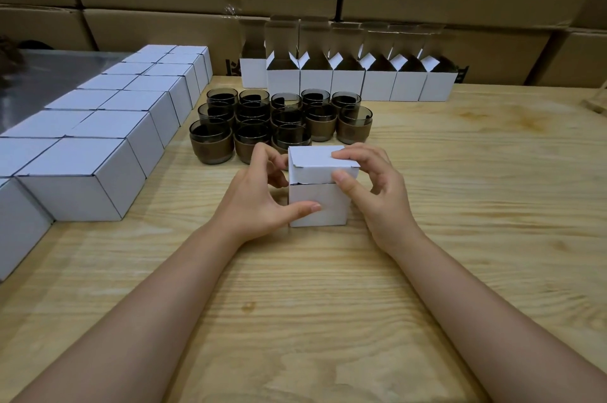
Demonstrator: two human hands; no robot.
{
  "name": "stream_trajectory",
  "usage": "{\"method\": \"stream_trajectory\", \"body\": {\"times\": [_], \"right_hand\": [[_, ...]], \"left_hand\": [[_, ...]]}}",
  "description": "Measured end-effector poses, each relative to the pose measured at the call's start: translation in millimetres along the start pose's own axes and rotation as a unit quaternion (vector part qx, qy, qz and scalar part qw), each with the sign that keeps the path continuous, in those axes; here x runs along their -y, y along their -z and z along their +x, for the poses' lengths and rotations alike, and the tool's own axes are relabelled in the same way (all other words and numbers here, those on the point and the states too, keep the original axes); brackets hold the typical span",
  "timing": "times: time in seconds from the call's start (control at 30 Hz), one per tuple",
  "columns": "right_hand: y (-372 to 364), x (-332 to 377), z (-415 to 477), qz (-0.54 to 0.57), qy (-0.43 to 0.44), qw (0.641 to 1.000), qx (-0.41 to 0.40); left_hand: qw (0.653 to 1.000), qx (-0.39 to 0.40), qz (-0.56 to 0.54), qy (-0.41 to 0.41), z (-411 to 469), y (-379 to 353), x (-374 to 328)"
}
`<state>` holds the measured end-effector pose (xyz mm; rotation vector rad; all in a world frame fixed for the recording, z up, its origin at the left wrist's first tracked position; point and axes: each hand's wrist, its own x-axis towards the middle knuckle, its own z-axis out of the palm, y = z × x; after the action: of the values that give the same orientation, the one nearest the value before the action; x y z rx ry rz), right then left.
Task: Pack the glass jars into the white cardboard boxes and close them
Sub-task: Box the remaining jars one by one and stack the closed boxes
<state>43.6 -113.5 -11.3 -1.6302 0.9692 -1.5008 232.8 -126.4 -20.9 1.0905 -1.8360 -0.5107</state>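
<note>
With the white box (331, 205) upright on the surface (328, 287) just in front of the glass jars (213, 143), the left hand (259, 195) fingers grip its side and the right hand (374, 186) fingers pinch its partly closed lid (315, 156).

Counts on the desk (460, 205)
About thirteen jars (212, 140) are standing mid-desk; seven open boxes (348, 85) are lining the far edge; roughly fifteen shut boxes (85, 179) are sitting in two rows along the left edge; one half-shut box (320, 205) is standing before the jars.
</note>
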Motion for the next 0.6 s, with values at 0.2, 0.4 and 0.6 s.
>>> {"method": "stream_trajectory", "body": {"times": [0.2,0.4,0.6], "right_hand": [[1.3,-0.4,0.2,-0.002,0.003,1.0,0.014],[3.5,-5.1,3.0,0.018,-0.028,0.999,0.02],[2.9,-11.4,7.9,0.066,-0.081,0.994,0.032]], "left_hand": [[1.0,0.002,0.0,-0.007,0.5,-0.6,3.5],[0.996,-0.036,-0.076,0.027,4.8,-3.3,11.6],[0.981,0.017,-0.188,0.053,9.1,-8.4,13.3]]}}
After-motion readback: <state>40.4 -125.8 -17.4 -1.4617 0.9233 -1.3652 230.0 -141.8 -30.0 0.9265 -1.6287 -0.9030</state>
